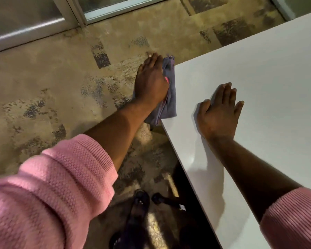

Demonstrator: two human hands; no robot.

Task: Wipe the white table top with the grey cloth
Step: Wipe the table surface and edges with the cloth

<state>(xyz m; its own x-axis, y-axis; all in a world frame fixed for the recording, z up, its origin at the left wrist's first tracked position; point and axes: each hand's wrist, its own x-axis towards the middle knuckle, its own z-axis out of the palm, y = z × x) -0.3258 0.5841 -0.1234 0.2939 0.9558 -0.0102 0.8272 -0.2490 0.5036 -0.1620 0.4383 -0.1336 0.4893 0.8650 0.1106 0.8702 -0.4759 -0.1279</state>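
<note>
The white table top (pixel 269 72) fills the right side of the head view, its left edge running from the near corner up to a far corner. My left hand (pixel 150 80) holds the grey cloth (pixel 170 103) pressed against that left edge, just off the table's side, with the cloth hanging below my palm. My right hand (pixel 220 112) lies flat on the table top, palm down, fingers slightly spread, with nothing in it. Both sleeves are pink knit.
Patterned beige and dark carpet (pixel 61 83) covers the floor to the left. A glass wall with a metal frame (pixel 75 17) runs along the far side. Dark shoes (pixel 140 200) and a black table base (pixel 169 201) show below the table's near edge.
</note>
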